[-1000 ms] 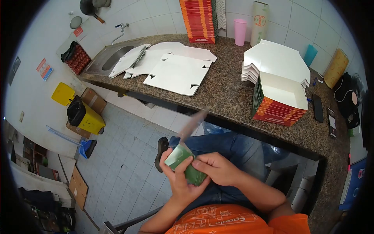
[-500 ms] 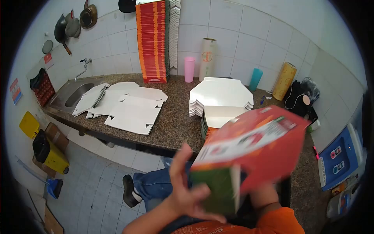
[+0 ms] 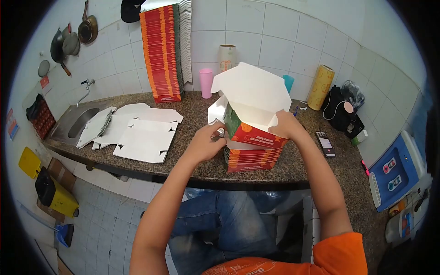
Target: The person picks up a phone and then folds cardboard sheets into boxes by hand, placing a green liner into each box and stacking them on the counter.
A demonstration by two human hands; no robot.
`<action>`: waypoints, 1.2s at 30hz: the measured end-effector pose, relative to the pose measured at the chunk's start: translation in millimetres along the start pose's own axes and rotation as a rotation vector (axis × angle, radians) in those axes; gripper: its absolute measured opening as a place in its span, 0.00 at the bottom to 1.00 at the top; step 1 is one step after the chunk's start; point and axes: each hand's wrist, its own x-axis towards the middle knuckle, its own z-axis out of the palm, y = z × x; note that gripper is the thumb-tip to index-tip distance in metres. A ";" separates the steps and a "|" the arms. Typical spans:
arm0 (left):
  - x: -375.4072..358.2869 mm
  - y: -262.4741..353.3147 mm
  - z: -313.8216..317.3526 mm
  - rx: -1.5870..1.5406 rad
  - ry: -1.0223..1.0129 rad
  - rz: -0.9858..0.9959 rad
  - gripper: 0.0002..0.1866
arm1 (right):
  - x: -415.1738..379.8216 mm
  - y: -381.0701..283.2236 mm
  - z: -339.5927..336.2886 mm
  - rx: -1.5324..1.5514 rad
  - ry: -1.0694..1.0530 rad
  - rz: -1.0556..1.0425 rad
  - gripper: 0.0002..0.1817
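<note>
A folded cardboard box (image 3: pixel 256 136), red and green outside and white inside, is tilted over a stack of nested boxes (image 3: pixel 254 159) on the counter. Its white lid stands raised toward the wall. My left hand (image 3: pixel 210 143) is closed at the box's left front corner, beside a white side flap; its fingertips are partly hidden. At the right end, my right hand (image 3: pixel 285 126) grips the box wall, some fingers out of sight behind it. Flat white cardboard blanks (image 3: pixel 146 137) lie on the counter left of my hands.
A tall stack of red and orange boxes (image 3: pixel 160 55) leans on the tiled wall. Near it stand a pink cup (image 3: pixel 206 83) and a plastic-wrap roll (image 3: pixel 227 57). A phone (image 3: pixel 326 144) lies to the right, before a blue-and-white water dispenser (image 3: pixel 398 172). The sink (image 3: pixel 75 123) is far left.
The red box has moved from near my lap up onto the stack, turned upright with its lid open. Both hands have moved forward with it, and the view has shifted slightly.
</note>
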 end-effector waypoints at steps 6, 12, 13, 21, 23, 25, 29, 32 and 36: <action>1.0 8.6 -4.5 0.031 -0.029 -0.039 0.19 | 2.6 2.5 -2.5 -0.078 -0.121 0.082 0.35; -4.0 12.0 -7.3 -0.035 -0.097 -0.153 0.20 | 4.9 -3.0 1.9 -0.210 -0.150 0.021 0.20; -5.5 12.2 -5.6 -0.026 -0.066 -0.107 0.21 | 7.8 -2.5 7.4 -0.200 -0.084 -0.001 0.18; -24.2 5.5 12.2 -0.043 0.125 0.241 0.24 | 8.6 -11.0 13.4 -0.128 -0.059 0.080 0.19; -29.5 4.6 13.5 -0.099 0.194 0.227 0.17 | 5.4 -19.6 8.6 -0.191 -0.064 0.066 0.13; -30.5 7.3 10.9 -0.106 0.208 0.227 0.14 | 5.2 -18.5 9.6 -0.182 -0.069 0.068 0.14; -21.6 -7.0 0.8 -0.054 0.299 0.325 0.13 | -3.2 -20.7 23.3 -0.140 -0.038 0.119 0.15; -9.0 -53.1 -22.4 0.133 0.447 0.068 0.19 | -11.4 -24.0 21.3 -0.108 -0.024 0.162 0.16; -16.4 -86.3 -51.5 0.999 0.404 -0.535 0.26 | -18.0 -30.5 20.1 -0.048 0.120 0.185 0.18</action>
